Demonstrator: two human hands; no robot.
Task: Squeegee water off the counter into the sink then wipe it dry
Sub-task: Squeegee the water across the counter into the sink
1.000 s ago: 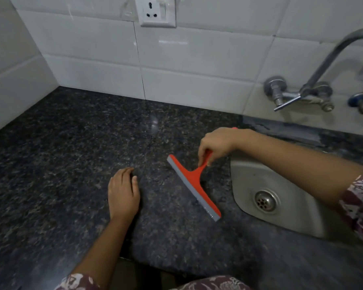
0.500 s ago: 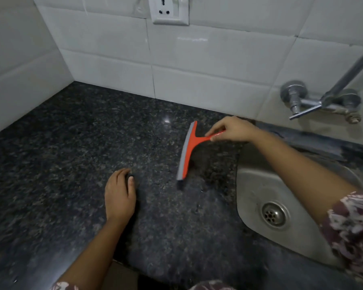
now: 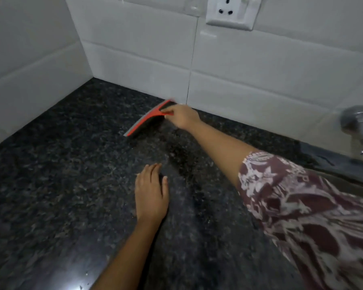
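A dark speckled granite counter (image 3: 76, 185) runs into a corner of white glazed wall tiles (image 3: 147, 51), with a white socket plate (image 3: 231, 13) set high in the back wall. The right hand (image 3: 183, 118) is closed around the handle of the orange plastic squeegee with its grey rubber blade (image 3: 147, 120), fingers curled over the stub. The blade rests on the stone just beside the back tiles, far out from the person, probably so the next stroke can drag water from the far edge toward the sink, which is out of view to the right beyond the chrome tap valve (image 3: 358, 124). The left hand (image 3: 151, 193) lies flat on the counter, fingers together and pressed down, holding nothing; it looks like a brace for the long reach. Half a second ago the squeegee was nearer the sink's rim; it has since travelled left and back to the wall, while the left hand has stayed put.
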